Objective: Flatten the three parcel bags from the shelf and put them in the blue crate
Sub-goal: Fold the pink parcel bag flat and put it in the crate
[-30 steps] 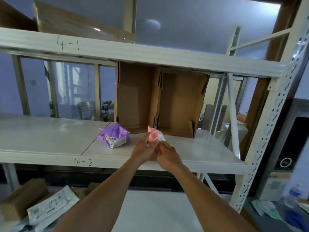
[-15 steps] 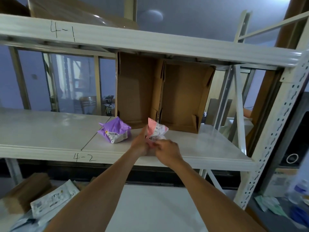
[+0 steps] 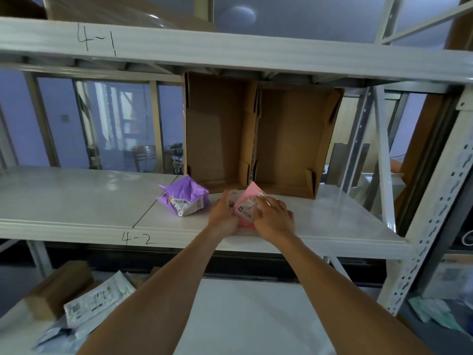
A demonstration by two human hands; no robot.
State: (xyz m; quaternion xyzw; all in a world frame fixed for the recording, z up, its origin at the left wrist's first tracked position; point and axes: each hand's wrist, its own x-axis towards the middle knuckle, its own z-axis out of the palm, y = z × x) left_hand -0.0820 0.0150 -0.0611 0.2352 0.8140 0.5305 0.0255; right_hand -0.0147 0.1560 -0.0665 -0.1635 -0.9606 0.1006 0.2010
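Right now two hands are working on one pink parcel bag [image 3: 246,206], which is sitting near the front edge of the white shelf [image 3: 76,201] marked "4-2". The left hand [image 3: 222,217] is gripping the bag's left side, its fingers curling up around the edge. The right hand [image 3: 276,219] is lying over the bag's right side. Its fingertips are blurring, but they appear to be bending down over the top edge with the thumb pinching from below. One upper corner of the bag is sticking up between the hands, and a white label is showing on its face.

Just to the left, one purple parcel bag [image 3: 183,198] is lying crumpled on the same shelf, apart from both hands, with its label facing the front. Two open cardboard boxes [image 3: 220,129] are standing side by side behind the bags, their openings facing the camera. Below the shelf, at lower left, one white labelled mailer [image 3: 97,301] is leaning beside one closed brown carton [image 3: 56,288].
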